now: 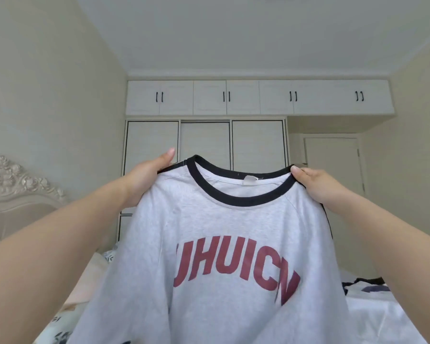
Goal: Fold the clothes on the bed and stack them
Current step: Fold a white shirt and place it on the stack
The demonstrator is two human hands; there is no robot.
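Note:
A light grey T-shirt (224,224) with a black neckband and red letters across the chest hangs in the air in front of me, its front facing me. My left hand (147,177) pinches its left shoulder beside the collar. My right hand (318,182) pinches the right shoulder. The shirt's lower part drops out of view at the bottom edge and covers most of the bed (372,316) below.
A carved headboard (18,192) stands at the left. A white wardrobe (204,145) with upper cabinets fills the far wall, with a door (333,160) to its right. Dark clothes (365,284) lie on the bed at the right; patterned fabric (57,326) shows at the lower left.

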